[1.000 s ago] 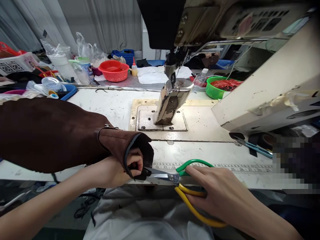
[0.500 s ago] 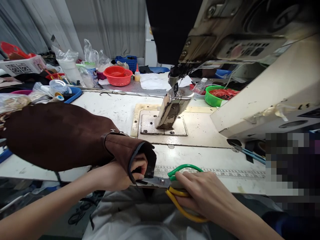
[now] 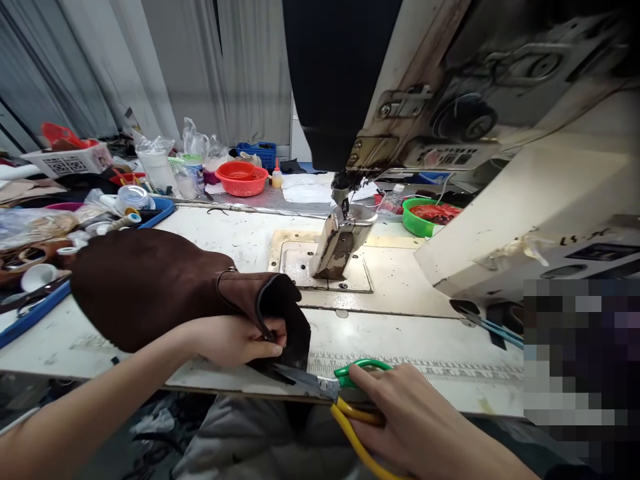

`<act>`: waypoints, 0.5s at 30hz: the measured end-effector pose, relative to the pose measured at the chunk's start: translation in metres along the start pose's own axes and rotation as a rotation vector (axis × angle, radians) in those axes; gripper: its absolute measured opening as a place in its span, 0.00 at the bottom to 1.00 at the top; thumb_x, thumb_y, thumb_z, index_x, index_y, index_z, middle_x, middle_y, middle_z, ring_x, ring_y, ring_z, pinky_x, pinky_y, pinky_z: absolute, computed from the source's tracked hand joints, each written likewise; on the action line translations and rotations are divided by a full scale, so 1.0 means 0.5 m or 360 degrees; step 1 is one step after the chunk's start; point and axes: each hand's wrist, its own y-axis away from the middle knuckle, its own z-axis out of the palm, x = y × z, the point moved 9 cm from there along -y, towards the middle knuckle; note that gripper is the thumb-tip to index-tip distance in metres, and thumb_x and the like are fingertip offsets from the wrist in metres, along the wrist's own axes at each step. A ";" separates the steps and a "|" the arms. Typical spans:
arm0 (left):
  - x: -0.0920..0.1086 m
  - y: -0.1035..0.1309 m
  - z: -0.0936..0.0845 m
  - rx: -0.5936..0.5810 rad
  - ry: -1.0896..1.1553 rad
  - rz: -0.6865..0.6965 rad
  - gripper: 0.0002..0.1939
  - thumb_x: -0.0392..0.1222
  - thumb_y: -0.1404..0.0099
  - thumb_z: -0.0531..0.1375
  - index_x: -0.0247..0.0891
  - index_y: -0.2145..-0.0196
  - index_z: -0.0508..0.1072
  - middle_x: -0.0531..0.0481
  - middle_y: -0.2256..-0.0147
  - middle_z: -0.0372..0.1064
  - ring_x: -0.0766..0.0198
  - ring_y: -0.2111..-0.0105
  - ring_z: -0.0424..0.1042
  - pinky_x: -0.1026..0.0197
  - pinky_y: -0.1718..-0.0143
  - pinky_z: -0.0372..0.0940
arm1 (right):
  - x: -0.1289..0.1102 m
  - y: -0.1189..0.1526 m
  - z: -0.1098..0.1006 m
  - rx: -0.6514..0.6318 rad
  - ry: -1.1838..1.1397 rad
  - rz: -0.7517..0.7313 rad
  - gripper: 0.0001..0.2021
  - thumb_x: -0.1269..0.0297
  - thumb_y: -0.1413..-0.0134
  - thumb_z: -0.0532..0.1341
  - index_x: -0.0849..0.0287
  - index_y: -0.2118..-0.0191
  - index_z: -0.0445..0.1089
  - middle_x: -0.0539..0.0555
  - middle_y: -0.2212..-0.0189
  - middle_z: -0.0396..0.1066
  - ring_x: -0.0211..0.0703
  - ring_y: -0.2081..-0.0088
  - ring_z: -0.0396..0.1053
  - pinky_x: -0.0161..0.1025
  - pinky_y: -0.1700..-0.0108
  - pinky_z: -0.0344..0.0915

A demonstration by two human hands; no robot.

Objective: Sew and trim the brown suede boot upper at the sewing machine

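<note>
A dark brown leather piece (image 3: 150,287), shaped like a boot or bag, lies on the white sewing table left of the machine. Its open end faces right. My left hand (image 3: 240,340) pinches the edge of that opening. Scissors (image 3: 320,385) with one green and one yellow handle are in my right hand (image 3: 400,407). Their blades point left, slightly parted, at the dark flap just below my left fingertips. Whether the blades touch the leather is hard to tell.
The sewing machine's metal post (image 3: 336,247) stands behind the hands. A printed ruler (image 3: 390,367) runs along the table's front. Red baskets (image 3: 243,180) and a green basket (image 3: 420,220) stand at the back. A blue tray (image 3: 163,212) of supplies is at the left.
The view has shifted, and the scene sits lower in it. The leather has moved right and its opening spreads wider. The scissor blades now show apart.
</note>
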 end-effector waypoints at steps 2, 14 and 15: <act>0.003 0.000 0.001 -0.0024 0.0009 0.0006 0.12 0.51 0.29 0.51 0.42 0.58 0.67 0.52 0.60 0.67 0.62 0.60 0.65 0.64 0.55 0.60 | 0.002 0.003 -0.006 0.0046 -0.0073 0.0045 0.08 0.62 0.43 0.62 0.53 0.69 0.61 0.47 0.76 0.70 0.46 0.75 0.70 0.40 0.73 0.42; 0.007 0.022 0.004 -0.0009 0.0295 0.0083 0.10 0.50 0.30 0.53 0.41 0.59 0.65 0.51 0.61 0.69 0.64 0.61 0.67 0.64 0.56 0.63 | -0.008 -0.016 0.014 -0.0064 -0.0094 0.0054 0.08 0.61 0.40 0.63 0.54 0.68 0.64 0.48 0.75 0.74 0.49 0.74 0.74 0.38 0.75 0.44; 0.003 0.035 0.016 -0.0056 0.0350 0.0074 0.10 0.50 0.29 0.52 0.41 0.60 0.65 0.51 0.62 0.70 0.64 0.63 0.68 0.64 0.59 0.65 | 0.000 -0.012 0.014 -0.0039 -0.0104 0.0087 0.06 0.61 0.40 0.62 0.53 0.67 0.65 0.48 0.75 0.74 0.49 0.74 0.75 0.38 0.75 0.45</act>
